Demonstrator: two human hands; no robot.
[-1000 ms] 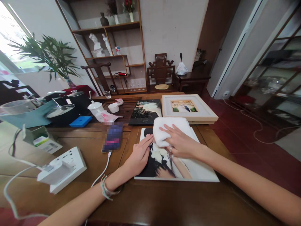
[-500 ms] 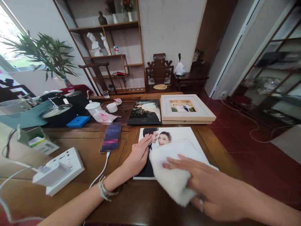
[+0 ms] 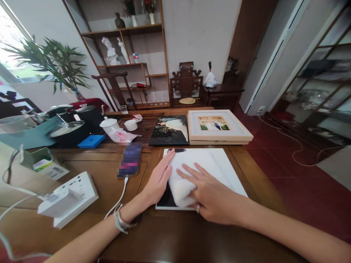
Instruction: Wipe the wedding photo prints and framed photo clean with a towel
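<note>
A white-edged photo panel point(image 3: 230, 171) lies flat on the wooden table before me. My right hand point(image 3: 208, 193) presses a folded white cloth point(image 3: 181, 175) onto it, fingers spread over the cloth and a ring on one finger. Most of the picture is hidden under the cloth; a bit of dark hair and a dark lower corner show. On the panel's left side rests my left hand point(image 3: 160, 177), its fingers straight and laid flat, holding nothing, close beside the cloth. A bracelet circles my left wrist.
Behind the panel lie a dark photo panel point(image 3: 170, 129) and a light wooden picture frame point(image 3: 219, 126). To the left are a phone point(image 3: 130, 160) on a cable, a power strip point(image 3: 74, 199), a small box point(image 3: 45, 164), a blue block point(image 3: 91, 141), a white teapot point(image 3: 109, 125) and pots point(image 3: 68, 131).
My right hand has moved the cloth left and away from me, covering the faces in the picture. My left hand has shifted slightly left, its thumb now apart from the fingers.
</note>
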